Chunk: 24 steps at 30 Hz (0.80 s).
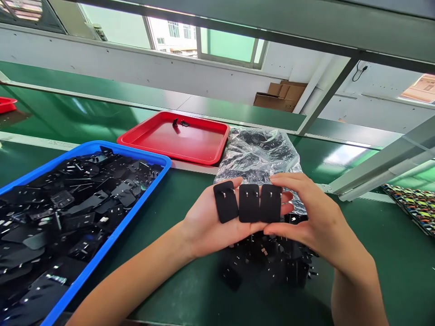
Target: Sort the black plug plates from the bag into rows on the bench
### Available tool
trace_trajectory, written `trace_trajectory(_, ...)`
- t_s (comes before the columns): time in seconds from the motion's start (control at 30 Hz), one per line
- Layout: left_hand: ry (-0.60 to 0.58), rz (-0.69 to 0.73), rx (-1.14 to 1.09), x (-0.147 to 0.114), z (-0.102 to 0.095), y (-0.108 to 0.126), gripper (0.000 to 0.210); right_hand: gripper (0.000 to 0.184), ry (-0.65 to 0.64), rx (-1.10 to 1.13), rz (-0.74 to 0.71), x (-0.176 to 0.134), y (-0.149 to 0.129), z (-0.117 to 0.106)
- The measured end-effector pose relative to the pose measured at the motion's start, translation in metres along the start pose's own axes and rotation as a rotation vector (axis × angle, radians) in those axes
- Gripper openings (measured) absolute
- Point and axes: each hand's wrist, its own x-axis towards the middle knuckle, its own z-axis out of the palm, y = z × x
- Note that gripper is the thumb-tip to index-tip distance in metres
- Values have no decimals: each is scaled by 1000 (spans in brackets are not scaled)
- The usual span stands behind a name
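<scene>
Three small black rectangular cards lie side by side over my left hand [204, 228], which is palm up beneath them. Each carries tiny shiny metal bits near its upper part. The left card [226, 202] tilts slightly; the middle card [248, 206] and the right card [270, 206] stand nearly edge to edge. My right hand [319, 219] grips the right card, thumb at its lower edge and index finger at its top corner. On the table below the hands is a loose pile of similar black pieces [265, 262], partly hidden by the hands.
A blue tray [165, 166] heaped with black pieces stands at left. Behind it, a red tray [197, 140] holds a few small black pieces. A clear plastic bag [258, 156] lies beyond my hands. A metal post [343, 90] rises at right, near a multicoloured stack [413, 206].
</scene>
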Motion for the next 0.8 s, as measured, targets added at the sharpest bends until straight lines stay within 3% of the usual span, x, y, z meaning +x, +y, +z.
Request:
trace_trajectory(0.23, 4, 0, 18, 4, -3, -1, 55, 58, -26, -46, 3, 1, 2, -2)
trace_trajectory(0.53, -92, -54, 33, 7, -10, 1, 51, 54, -64, -19, -39, 1, 2, -3)
trace_trajectory(0.8, -98, -90, 31, 3, -3, -4, 51, 50, -87, -2, -43, -2, -4, -9)
